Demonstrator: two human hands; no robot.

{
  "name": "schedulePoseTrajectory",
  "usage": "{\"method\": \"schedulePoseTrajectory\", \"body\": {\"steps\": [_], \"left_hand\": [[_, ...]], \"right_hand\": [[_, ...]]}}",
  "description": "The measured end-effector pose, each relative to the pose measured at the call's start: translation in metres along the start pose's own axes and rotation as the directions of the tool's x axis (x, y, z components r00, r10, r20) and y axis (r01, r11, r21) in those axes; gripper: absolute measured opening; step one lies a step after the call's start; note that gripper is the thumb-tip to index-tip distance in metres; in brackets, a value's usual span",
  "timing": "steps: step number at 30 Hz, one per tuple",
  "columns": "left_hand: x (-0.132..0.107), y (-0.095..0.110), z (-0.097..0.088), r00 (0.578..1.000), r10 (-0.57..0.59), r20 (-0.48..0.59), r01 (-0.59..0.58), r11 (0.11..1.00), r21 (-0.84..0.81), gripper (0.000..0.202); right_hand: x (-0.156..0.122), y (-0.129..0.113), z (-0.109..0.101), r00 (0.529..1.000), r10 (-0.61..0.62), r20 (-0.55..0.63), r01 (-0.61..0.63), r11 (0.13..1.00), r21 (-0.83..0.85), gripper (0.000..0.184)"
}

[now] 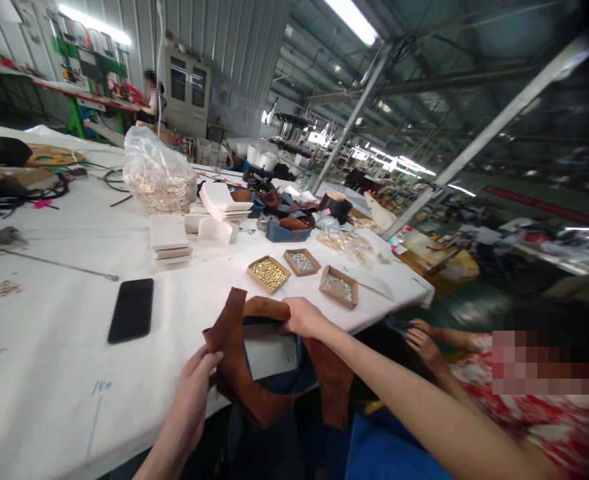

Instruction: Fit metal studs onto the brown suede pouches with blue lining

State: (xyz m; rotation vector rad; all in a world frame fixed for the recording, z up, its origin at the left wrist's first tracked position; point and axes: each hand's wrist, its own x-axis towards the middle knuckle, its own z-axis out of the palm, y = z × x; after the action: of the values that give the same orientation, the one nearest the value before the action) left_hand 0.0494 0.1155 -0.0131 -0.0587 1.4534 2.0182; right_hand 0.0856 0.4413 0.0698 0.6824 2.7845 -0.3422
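At the table's front edge I hold a brown leather piece [237, 363] with blue material on its inner side, curved around an opening. A pale flat board [271, 352] with a small dark spot shows inside it. My left hand [197, 377] grips its left edge, thumb on the leather. My right hand [303, 317] is closed over its upper right rim, the fingertips partly hidden behind it. Beyond my hands stand a small box of gold-coloured metal bits [269, 274] and two boxes of silver-coloured bits, one farther back [302, 261] and one nearer [339, 287].
A black phone [131, 311] and a thin metal rod [64, 265] lie on the white table [49, 373]. Farther back are stacked pale boards [169, 240], a plastic bag [159, 173] and piled brown and blue pieces [289, 223]. A person in red-and-white clothing [479, 367] sits close at right.
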Motion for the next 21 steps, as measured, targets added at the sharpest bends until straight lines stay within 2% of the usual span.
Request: {"method": "schedulePoseTrajectory", "body": {"steps": [3, 7, 9, 11, 13, 14, 15, 16, 17, 19, 20, 21], "left_hand": [[0.003, 0.009, 0.007, 0.999, 0.019, 0.027, -0.021, 0.996, 0.087, 0.067], [0.005, 0.026, 0.011, 0.985, 0.108, 0.136, -0.15, 0.926, 0.347, 0.076], [0.009, 0.032, 0.001, 0.985, 0.141, 0.103, -0.174, 0.852, 0.494, 0.078], [0.017, 0.032, -0.014, 0.985, 0.168, 0.041, -0.148, 0.7, 0.699, 0.076], [0.025, 0.028, -0.025, 0.968, 0.251, 0.022, -0.171, 0.588, 0.79, 0.067], [0.026, 0.025, -0.027, 0.965, 0.261, 0.038, -0.188, 0.581, 0.792, 0.061], [0.025, 0.022, -0.026, 0.96, 0.272, 0.064, -0.217, 0.584, 0.782, 0.058], [0.023, 0.02, -0.025, 0.959, 0.268, 0.093, -0.239, 0.588, 0.772, 0.056], [0.021, 0.017, -0.023, 0.963, 0.249, 0.102, -0.235, 0.594, 0.769, 0.054], [0.019, 0.011, -0.021, 0.949, 0.3, 0.096, -0.257, 0.561, 0.787, 0.048], [0.019, 0.01, -0.022, 0.936, 0.34, 0.09, -0.275, 0.55, 0.789, 0.045], [0.019, 0.009, -0.024, 0.919, 0.385, 0.088, -0.304, 0.545, 0.782, 0.043]], "right_hand": [[0.006, 0.0, 0.013, 1.0, -0.023, 0.017, 0.022, 0.999, 0.03, 0.079], [0.007, -0.005, 0.02, 0.998, 0.009, 0.055, -0.01, 0.999, 0.032, 0.095], [0.005, -0.012, 0.019, 0.997, 0.012, 0.073, -0.013, 1.0, 0.017, 0.098], [0.005, -0.023, 0.02, 0.993, -0.086, 0.076, 0.086, 0.996, 0.004, 0.11], [0.001, -0.035, 0.021, 0.981, -0.193, -0.037, 0.191, 0.98, -0.059, 0.134], [-0.003, -0.041, 0.021, 0.963, -0.234, -0.136, 0.219, 0.969, -0.117, 0.136], [-0.01, -0.047, 0.02, 0.927, -0.285, -0.243, 0.244, 0.952, -0.184, 0.128], [-0.017, -0.053, 0.02, 0.88, -0.343, -0.328, 0.27, 0.93, -0.249, 0.108], [-0.024, -0.058, 0.021, 0.835, -0.415, -0.36, 0.317, 0.899, -0.303, 0.077], [-0.035, -0.067, 0.027, 0.776, -0.56, -0.291, 0.442, 0.812, -0.382, 0.023], [-0.037, -0.072, 0.032, 0.764, -0.607, -0.22, 0.506, 0.775, -0.379, 0.007], [-0.037, -0.076, 0.037, 0.765, -0.624, -0.158, 0.553, 0.763, -0.335, 0.013]]}}
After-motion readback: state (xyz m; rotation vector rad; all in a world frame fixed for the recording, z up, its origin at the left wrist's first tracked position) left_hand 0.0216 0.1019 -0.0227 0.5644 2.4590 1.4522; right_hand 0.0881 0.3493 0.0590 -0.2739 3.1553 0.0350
